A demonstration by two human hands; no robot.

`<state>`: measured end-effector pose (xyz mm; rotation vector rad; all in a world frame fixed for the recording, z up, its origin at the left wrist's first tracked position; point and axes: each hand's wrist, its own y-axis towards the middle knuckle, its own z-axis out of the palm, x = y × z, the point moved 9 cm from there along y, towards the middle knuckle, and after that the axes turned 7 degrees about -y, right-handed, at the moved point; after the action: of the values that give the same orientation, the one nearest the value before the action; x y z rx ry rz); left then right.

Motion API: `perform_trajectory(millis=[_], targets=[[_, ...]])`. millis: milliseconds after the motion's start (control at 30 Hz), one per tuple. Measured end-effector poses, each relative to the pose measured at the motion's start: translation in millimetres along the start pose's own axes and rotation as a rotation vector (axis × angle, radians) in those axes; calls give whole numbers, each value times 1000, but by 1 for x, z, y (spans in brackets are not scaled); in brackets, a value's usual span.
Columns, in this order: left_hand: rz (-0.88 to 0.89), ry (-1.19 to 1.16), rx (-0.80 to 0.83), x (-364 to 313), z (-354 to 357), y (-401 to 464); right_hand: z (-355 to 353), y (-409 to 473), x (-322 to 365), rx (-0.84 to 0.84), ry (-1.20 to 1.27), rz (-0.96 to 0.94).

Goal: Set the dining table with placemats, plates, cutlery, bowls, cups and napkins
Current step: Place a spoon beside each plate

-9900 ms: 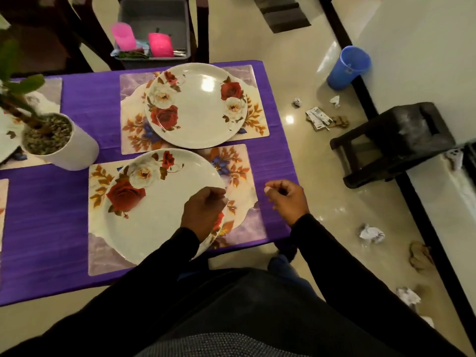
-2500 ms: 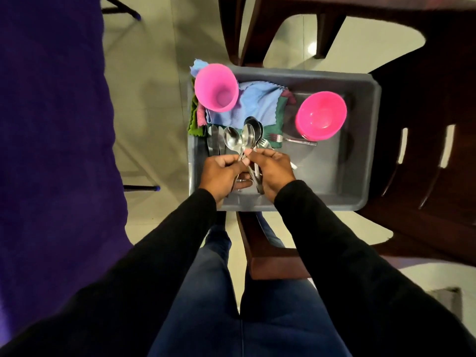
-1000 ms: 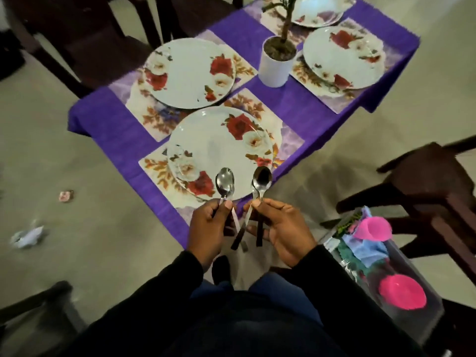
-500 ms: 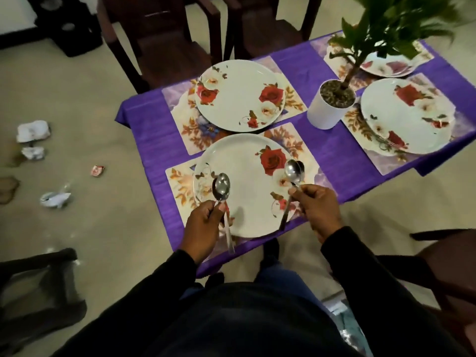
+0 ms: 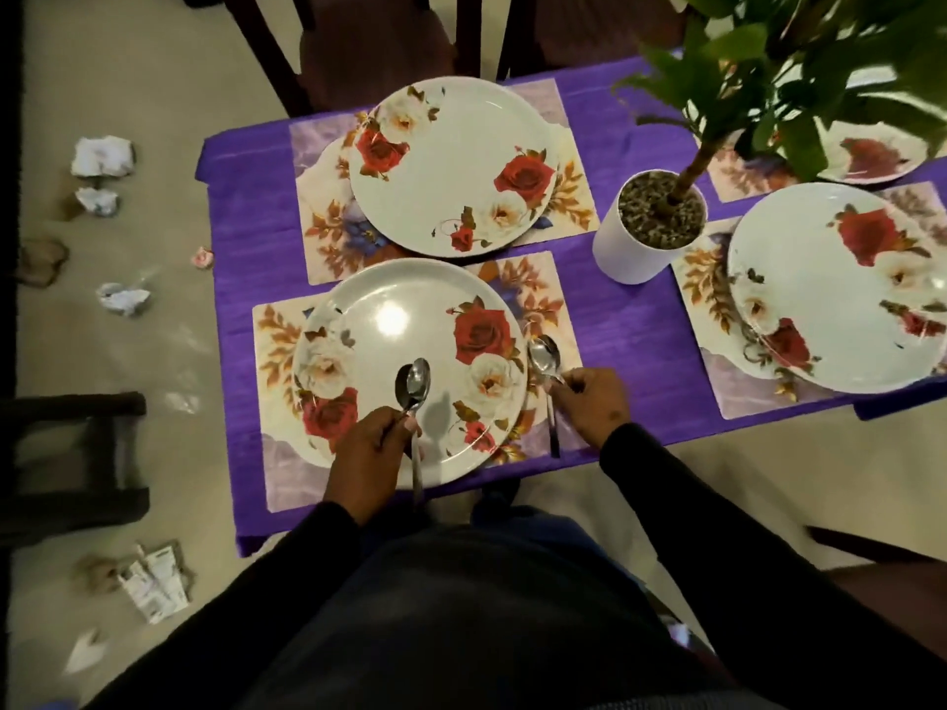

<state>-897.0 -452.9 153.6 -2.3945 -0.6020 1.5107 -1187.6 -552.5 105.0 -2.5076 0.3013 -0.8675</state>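
Over the nearest plate (image 5: 399, 351), the left hand (image 5: 366, 453) grips spoons (image 5: 414, 385) by their handles, bowls pointing to twelve o'clock above the plate's centre; two bowls seem stacked there, though I cannot tell the count for sure. At three o'clock of that plate, the right hand (image 5: 589, 402) pinches another spoon (image 5: 546, 358), its bowl beside the rim and its handle down on the floral placemat (image 5: 279, 340). That plate holds nothing but the spoons' shadow. At twelve o'clock, a second rose-patterned plate (image 5: 451, 166) sits on its own mat. Out at two o'clock stands a white pot (image 5: 635, 248) filled with gravel, its plant's leaves (image 5: 799, 58) overhanging the far settings. Beyond it at three o'clock lies a third plate (image 5: 840, 289), and a fourth peeks under the foliage. Purple cloth (image 5: 640, 330) covers the table. Crumpled papers (image 5: 102, 156) litter the floor at nine o'clock.
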Motion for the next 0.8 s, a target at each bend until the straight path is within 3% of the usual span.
perform_trajectory(millis=[400, 800], targets=[[-52, -67, -88, -4, 18, -2, 4, 6, 3, 23, 19, 64], [-60, -42, -59, -11, 30, -2, 6, 6, 7, 6, 64, 61]])
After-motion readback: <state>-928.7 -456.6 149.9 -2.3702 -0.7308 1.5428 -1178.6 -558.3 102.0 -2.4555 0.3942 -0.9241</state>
